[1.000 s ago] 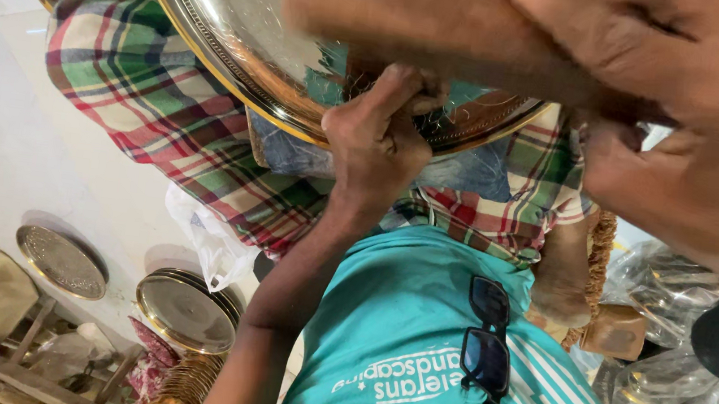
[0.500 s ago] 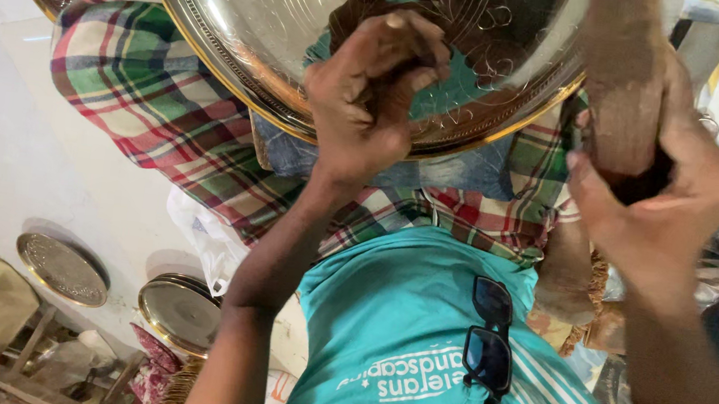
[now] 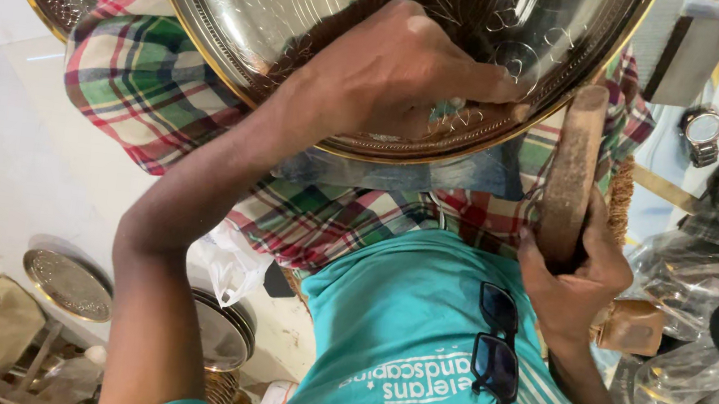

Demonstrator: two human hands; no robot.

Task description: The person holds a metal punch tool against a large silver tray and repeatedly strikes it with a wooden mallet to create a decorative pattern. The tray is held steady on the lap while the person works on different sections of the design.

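A: Now, the left hand (image 3: pixel 401 76) is pinched shut on a small engraving tool, hardly visible, its tip pressed onto the engraved brass tray (image 3: pixel 245 17) on the checked-cloth lap.

B: And the right hand (image 3: pixel 572 280)?

A: Gripping a wooden mallet (image 3: pixel 572 172) beside the rim. Mid-engraving, I'd judge; a strike needs a steady tip.

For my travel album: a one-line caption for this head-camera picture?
Left hand pressed on engraved metal tray, right hand gripping wooden mallet.

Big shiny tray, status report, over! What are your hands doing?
Left hand pressing down on engraved metal tray. Right hand gripping wooden mallet, beside the rim. Nothing between.
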